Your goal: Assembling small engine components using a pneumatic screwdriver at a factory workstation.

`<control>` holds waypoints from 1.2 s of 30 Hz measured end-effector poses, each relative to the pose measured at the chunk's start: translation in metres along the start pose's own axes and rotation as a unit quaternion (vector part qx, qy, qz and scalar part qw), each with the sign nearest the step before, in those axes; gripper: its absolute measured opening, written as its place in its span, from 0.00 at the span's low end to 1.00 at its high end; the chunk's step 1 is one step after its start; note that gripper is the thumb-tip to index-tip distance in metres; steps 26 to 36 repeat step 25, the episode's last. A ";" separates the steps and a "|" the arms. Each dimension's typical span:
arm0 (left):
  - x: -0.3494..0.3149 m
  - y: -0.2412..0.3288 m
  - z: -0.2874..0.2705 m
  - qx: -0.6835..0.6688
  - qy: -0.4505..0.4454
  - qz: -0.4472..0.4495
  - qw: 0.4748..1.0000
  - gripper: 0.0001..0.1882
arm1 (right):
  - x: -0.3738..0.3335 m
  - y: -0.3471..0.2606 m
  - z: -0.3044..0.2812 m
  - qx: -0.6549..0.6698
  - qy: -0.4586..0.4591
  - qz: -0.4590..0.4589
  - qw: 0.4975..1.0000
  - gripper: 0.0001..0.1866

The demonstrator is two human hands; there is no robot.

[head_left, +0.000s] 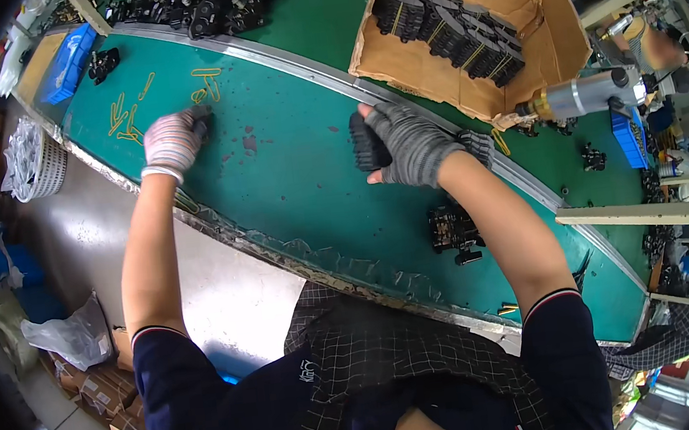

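On the green worktop (299,178), the right hand (413,145) is clamped round a stack of black parts (368,141), while the left hand (175,140) curls its fingers onto a small dark piece (202,122) near yellow rubber bands (129,124). Best to keep the stack squeezed square so nothing slips while the left picks up

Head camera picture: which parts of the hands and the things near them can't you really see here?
- Left hand: its glove covers the small dark thing at its fingertips; what it is cannot be told.
- Right hand: it wraps the black part, hiding that part's far side.
- Cardboard box: its walls hide part of the black parts stacked inside.
- Yellow clips: too small to show their shape.
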State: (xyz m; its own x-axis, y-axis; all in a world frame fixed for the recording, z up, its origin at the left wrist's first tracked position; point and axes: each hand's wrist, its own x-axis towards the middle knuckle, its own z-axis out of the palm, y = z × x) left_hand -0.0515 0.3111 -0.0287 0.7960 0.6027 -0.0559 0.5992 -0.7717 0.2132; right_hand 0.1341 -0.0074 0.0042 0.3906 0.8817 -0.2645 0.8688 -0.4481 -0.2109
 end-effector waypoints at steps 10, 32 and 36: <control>0.006 0.021 -0.011 0.119 0.164 0.080 0.976 0.24 | 0.008 0.000 -0.006 -0.020 -0.027 0.020 0.999 0.62; -0.142 0.278 0.037 -0.157 -0.002 0.550 0.820 0.34 | -0.241 0.060 0.074 0.053 0.398 0.140 0.905 0.23; -0.142 0.278 0.037 -0.157 -0.002 0.550 0.820 0.34 | -0.241 0.060 0.074 0.053 0.398 0.140 0.905 0.23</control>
